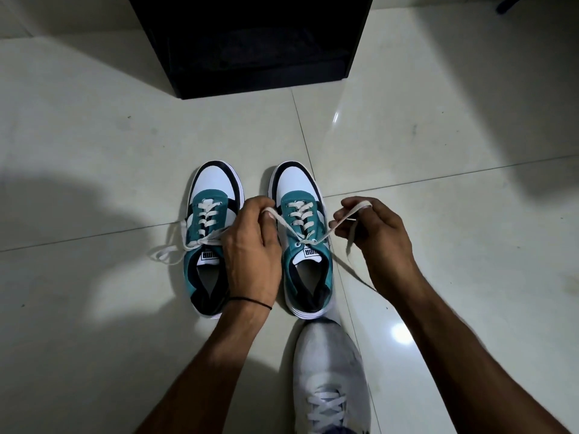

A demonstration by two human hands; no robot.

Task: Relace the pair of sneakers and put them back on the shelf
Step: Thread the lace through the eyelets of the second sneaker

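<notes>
Two teal, white and black sneakers stand side by side on the floor, toes pointing away from me. The left sneaker (pixel 209 214) is laced, its cream lace ends lying loose to the left. The right sneaker (pixel 305 267) has a cream lace (pixel 289 228) threaded through its eyelets. My left hand (pixel 250 245) pinches the left end of that lace above the gap between the shoes. My right hand (pixel 372 230) grips the right end, looped over its fingers, with the tail hanging down to the floor. Both ends are pulled taut and apart.
A dark open shelf unit (pixel 250 45) stands on the floor straight ahead beyond the sneakers. My own foot in a grey shoe (pixel 329 371) rests just behind the right sneaker's heel. Glossy pale floor tiles (pixel 94 136) surround everything.
</notes>
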